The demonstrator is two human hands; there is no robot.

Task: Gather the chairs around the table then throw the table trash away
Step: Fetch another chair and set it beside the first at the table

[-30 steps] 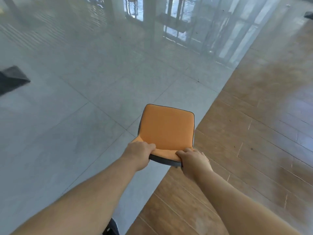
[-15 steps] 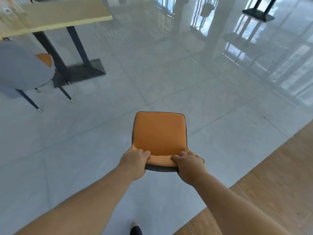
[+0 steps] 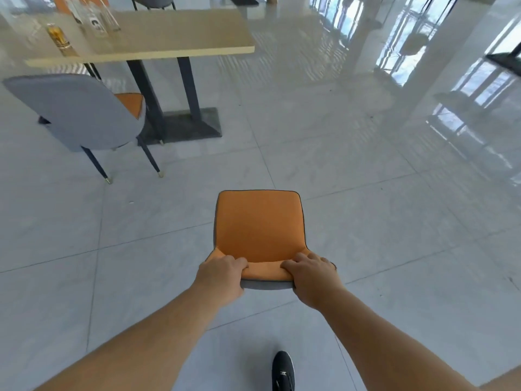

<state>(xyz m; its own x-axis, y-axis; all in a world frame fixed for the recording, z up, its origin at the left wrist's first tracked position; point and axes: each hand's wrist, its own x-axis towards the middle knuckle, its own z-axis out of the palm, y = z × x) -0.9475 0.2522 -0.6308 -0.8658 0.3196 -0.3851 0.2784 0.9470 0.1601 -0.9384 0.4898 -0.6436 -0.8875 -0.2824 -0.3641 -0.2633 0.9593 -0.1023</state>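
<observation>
Both hands, left hand (image 3: 221,273) and right hand (image 3: 311,273), grasp the back of the orange chair (image 3: 258,224). At eleven o'clock stands the table (image 3: 174,38) with a grey chair (image 3: 76,111)

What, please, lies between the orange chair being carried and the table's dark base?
Only bare grey floor tiles separate the orange chair from the table base, seen in the head view.
</observation>
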